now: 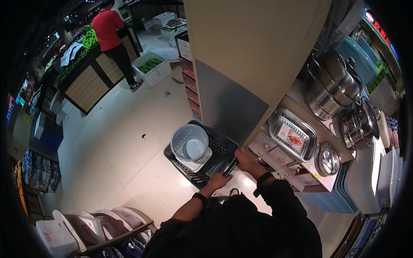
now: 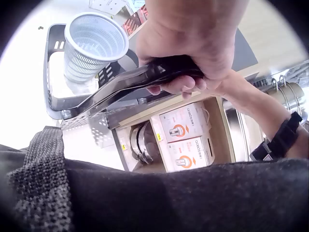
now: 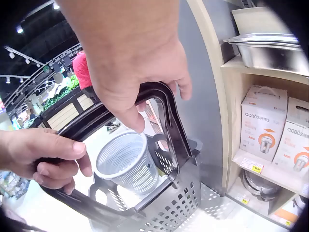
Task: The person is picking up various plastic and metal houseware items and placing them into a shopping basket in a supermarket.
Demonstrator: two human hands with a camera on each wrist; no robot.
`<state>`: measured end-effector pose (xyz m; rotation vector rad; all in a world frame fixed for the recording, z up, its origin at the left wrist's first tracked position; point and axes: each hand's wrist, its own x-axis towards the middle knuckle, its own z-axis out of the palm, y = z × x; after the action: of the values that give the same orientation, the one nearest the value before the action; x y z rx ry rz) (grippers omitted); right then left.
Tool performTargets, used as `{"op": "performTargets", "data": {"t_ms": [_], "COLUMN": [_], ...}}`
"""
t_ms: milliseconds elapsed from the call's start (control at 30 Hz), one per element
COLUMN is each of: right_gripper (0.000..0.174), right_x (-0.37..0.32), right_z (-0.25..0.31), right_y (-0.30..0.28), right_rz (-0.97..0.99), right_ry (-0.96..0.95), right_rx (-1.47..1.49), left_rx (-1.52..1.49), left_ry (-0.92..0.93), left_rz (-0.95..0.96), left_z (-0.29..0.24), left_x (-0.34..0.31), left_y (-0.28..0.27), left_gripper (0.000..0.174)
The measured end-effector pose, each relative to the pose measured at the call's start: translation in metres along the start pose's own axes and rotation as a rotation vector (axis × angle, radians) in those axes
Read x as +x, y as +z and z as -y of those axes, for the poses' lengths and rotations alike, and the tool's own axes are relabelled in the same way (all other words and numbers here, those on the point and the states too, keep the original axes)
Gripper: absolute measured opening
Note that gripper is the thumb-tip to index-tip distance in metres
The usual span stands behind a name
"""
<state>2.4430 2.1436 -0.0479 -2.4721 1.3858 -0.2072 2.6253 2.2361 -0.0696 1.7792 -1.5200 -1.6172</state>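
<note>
A black shopping basket (image 3: 186, 203) with perforated walls stands tilted at the foot of a shelf end. My left hand (image 1: 218, 181) grips one end of its black handle (image 3: 79, 126), thumb on top and fingers curled under. The right hand (image 1: 248, 161) holds the same handle nearer the shelf, its fingers bent over the bar in the right wrist view. Inside the basket stands a light grey perforated plastic bin (image 3: 140, 173), mouth upward. Beneath the bin lies a flat white item (image 2: 58, 77), mostly covered by it.
Close on the right, shelves carry metal trays (image 1: 297, 136), stacked steamer pots (image 1: 331, 86) and white-orange boxes (image 3: 263, 123). A grey panel (image 1: 230, 103) rises behind the basket. Toilet seats (image 1: 92, 228) stand at lower left. Farther off, a person in red (image 1: 107, 30) stands by a vegetable stand.
</note>
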Motion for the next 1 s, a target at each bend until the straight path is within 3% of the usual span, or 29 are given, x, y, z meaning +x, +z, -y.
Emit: {"op": "performTargets", "data": {"t_ms": [467, 633, 700, 733, 800, 833, 933, 1000], "right_gripper": [0.035, 0.028, 0.026, 0.026, 0.025, 0.025, 0.033, 0.030], "right_x": [0.066, 0.083, 0.095, 0.100, 0.109, 0.110, 0.113, 0.115], "right_z": [0.015, 0.016, 0.014, 0.015, 0.019, 0.020, 0.025, 0.039], "right_y": [-0.003, -0.007, -0.006, -0.003, 0.005, 0.007, 0.003, -0.011], "right_rz": [0.050, 0.108, -0.158, -0.152, 0.218, 0.231, -0.057, -0.147], "right_ry": [-0.130, -0.172, -0.491, -0.501, -0.359, -0.367, -0.484, -0.510], "right_rx": [0.007, -0.030, -0.217, -0.210, -0.176, -0.170, -0.123, -0.156], "left_rx": [0.057, -0.020, 0.037, 0.068, 0.054, 0.045, 0.056, 0.060], "left_ry": [0.000, -0.108, -0.083, -0.095, -0.098, -0.092, -0.108, -0.107], "left_rz": [-0.224, -0.174, -0.228, -0.236, -0.259, -0.273, -0.305, -0.317], "left_z": [0.009, 0.000, 0.000, 0.002, 0.005, 0.006, 0.013, 0.016], "left_x": [0.017, 0.016, 0.016, 0.017, 0.017, 0.015, 0.019, 0.023], "left_y": [-0.041, -0.051, -0.052, -0.054, -0.058, -0.058, -0.064, -0.067], "left_gripper": [0.058, 0.059, 0.059, 0.057, 0.057, 0.057, 0.055, 0.053]}}
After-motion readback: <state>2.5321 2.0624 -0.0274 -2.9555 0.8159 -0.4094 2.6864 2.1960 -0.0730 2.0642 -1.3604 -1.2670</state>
